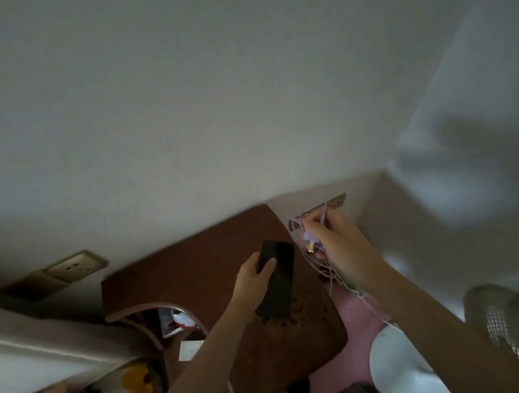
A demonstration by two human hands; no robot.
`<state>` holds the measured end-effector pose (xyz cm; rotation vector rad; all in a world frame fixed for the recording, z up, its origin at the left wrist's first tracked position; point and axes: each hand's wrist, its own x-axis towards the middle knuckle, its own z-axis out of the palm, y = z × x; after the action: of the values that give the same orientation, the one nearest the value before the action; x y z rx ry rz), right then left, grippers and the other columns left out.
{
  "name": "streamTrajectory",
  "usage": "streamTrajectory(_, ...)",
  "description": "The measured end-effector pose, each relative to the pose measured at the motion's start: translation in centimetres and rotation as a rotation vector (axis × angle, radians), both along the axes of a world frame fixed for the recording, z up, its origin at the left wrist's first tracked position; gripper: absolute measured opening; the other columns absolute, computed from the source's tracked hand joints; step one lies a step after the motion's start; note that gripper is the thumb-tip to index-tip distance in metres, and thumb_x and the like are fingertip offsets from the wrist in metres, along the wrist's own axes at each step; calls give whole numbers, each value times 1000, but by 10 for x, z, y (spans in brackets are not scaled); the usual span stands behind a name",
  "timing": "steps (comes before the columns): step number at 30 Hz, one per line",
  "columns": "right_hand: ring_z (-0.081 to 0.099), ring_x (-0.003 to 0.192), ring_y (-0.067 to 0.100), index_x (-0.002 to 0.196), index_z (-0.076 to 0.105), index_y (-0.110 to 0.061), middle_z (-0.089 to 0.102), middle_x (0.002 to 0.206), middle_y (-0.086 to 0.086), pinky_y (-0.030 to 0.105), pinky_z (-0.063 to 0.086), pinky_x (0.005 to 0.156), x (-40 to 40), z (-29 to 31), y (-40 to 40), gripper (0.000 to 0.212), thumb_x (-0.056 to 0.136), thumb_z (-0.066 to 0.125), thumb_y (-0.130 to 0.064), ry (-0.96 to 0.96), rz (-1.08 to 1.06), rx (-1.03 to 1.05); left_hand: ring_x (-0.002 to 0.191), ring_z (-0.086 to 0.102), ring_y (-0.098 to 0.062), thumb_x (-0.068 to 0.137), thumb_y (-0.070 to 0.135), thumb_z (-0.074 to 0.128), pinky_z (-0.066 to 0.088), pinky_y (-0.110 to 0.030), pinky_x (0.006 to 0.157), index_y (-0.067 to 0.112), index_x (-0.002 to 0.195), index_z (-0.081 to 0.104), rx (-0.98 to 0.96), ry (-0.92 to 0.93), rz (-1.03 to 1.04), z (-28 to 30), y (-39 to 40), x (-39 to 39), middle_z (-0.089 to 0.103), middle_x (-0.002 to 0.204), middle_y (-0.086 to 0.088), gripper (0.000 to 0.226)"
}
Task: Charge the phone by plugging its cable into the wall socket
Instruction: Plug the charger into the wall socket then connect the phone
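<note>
One phone [278, 279], dark and screen-blank, sits in the left hand [253, 273], the fingers wrapped round its far end while the near end hangs above the brown table top [195, 267]. The right hand [336, 242] is closed on a pale lilac cable [299, 224], pinching a small plug piece [310, 244] with a brass-coloured tip; loose loops of thin white and lilac wire [327, 272] trail from the hand towards the near right. Two gold-coloured wall plates show: one wall socket [326, 206] on the far wall just beyond the right hand, with the cable running up to it, though I cannot tell whether anything is seated in it, and a second socket plate [76, 266] well to the left. Under the table top is one open shelf [175, 323] holding a few small items, among them something white and red, too dim to identify. One white rounded object [395, 371] lies near right, beside one mesh-fronted fan [518, 329]
</note>
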<state>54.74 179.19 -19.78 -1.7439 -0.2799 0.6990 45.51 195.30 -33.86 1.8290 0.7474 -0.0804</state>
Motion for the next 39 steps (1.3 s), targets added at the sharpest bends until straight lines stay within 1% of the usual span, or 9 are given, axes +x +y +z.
streamTrajectory(5,44,45,-2,84,57,-10,47,50,-15,23,40,57,20,-13,12,21,99,55,-24,-33,2,-53,87,68,-26,100,35,55,57,-40,73,24,100,65,-204,183,255,-38,11,30,69,98,-9,15)
streamTrajectory(10,47,45,-5,89,63,-5,51,52,-16,7,37,45,30,-26,18,20,97,56,-23,-47,-12,-46,81,62,-16,101,34,51,46,-25,56,12,133,52,-44,276,352,-53,17,45,63,109,-4,39)
streamTrajectory(16,57,68,17,93,65,-9,58,74,4,34,45,65,34,-35,21,15,97,55,-20,35,17,-32,99,65,-30,101,37,45,48,-35,66,14,135,35,237,311,316,-58,12,56,59,128,-10,42)
streamTrajectory(21,51,62,14,94,64,-8,54,70,4,30,42,60,36,-35,22,15,98,54,-18,65,13,-14,111,54,-27,76,57,72,51,-39,73,14,136,34,477,361,112,-66,-1,56,40,127,-5,83)
streamTrajectory(26,50,61,14,84,61,-7,52,66,4,33,42,62,40,-35,25,18,98,54,-17,130,-46,-3,114,45,-30,79,62,64,39,-43,96,10,137,38,707,400,71,-69,-8,53,41,127,-10,82)
streamTrajectory(30,60,80,26,96,66,-6,64,90,18,40,49,77,45,-37,30,14,98,54,-13,241,-150,24,119,44,-30,86,66,53,39,-43,98,6,149,26,757,425,35,-74,-12,48,40,136,-13,91)
streamTrajectory(35,63,62,12,99,66,-6,67,81,8,27,51,60,50,-39,30,20,96,56,-23,259,-227,-25,129,35,-31,89,63,52,33,-46,105,10,154,16,664,447,11,-56,-13,47,31,145,-12,92)
streamTrajectory(37,64,70,18,96,65,-12,67,84,7,35,52,67,51,-36,27,23,90,56,-32,229,-227,7,129,30,-28,86,53,58,29,-48,106,17,154,19,533,297,50,-34,-17,58,28,144,-7,86)
streamTrajectory(39,64,81,22,88,66,-20,68,88,4,42,52,78,52,-32,23,19,85,56,-35,244,-253,36,123,36,-14,80,47,58,33,-37,102,29,148,33,198,10,11,-3,-21,72,41,133,12,74)
